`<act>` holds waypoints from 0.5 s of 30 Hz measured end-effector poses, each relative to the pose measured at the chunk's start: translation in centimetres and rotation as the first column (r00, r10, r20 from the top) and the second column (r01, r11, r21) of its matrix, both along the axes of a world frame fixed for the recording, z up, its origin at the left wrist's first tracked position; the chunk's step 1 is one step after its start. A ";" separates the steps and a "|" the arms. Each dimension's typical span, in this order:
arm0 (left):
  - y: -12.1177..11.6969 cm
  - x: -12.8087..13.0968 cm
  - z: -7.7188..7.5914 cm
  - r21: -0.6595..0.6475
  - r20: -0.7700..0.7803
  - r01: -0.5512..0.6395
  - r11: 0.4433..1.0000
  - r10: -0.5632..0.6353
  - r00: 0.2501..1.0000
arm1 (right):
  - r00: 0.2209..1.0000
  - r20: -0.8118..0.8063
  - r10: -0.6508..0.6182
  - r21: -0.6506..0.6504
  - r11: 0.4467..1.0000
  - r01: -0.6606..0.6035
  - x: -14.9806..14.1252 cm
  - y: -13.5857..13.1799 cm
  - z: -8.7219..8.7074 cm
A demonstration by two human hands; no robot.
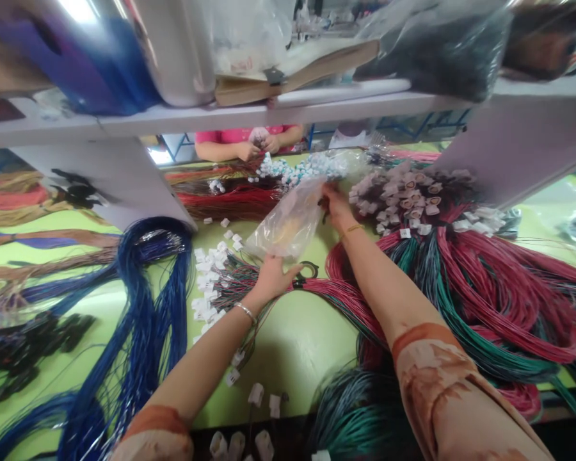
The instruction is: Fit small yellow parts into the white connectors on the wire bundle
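My left hand [274,275] grips the near end of a clear plastic bag [288,221] that lies over the green table [292,339]. My right hand [335,203] reaches farther out and is closed on the bag's far end, beside a heap of white connectors [408,198] on red and green wire bundles [465,288]. Under my left wrist lie more wires tipped with small white connectors [208,282].
Blue wire loops [144,307] hang at the left, dark ones at the far left. A white shelf [230,115] loaded with bags and a book crosses overhead. Another person's hands [256,148] work across the table. Loose connectors [256,394] lie at the near edge.
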State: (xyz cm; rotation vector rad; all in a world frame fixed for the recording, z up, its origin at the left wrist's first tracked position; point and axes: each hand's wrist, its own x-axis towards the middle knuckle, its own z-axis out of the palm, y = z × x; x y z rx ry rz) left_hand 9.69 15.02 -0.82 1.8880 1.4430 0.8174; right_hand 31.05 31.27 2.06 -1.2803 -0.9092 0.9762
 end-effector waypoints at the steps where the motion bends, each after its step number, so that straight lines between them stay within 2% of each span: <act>1: -0.3 0.3 0.0 0.011 -0.143 0.017 1.000 -0.015 0.990 | 1.000 0.011 -0.027 0.015 1.000 0.027 0.0 0.1 0.0; 3: -0.7 0.8 0.0 -0.016 -0.388 0.063 0.998 -0.064 0.919 | 0.998 0.043 -0.052 0.044 0.998 0.051 0.0 0.2 0.0; 6: -1.5 1.5 0.0 -0.016 -0.561 0.123 0.992 -0.111 0.820 | 0.995 0.078 -0.058 0.069 0.996 0.052 -0.3 0.2 0.0; 10: -3.1 1.7 -0.1 0.039 -0.616 0.122 0.992 -0.072 0.785 | 0.993 0.105 -0.048 0.079 0.996 0.040 -0.4 0.3 -0.4; 15: -5.5 1.1 0.3 -0.039 -0.636 0.090 0.995 -0.094 0.766 | 0.988 0.157 -0.004 0.049 0.999 -0.003 -0.4 0.6 -1.3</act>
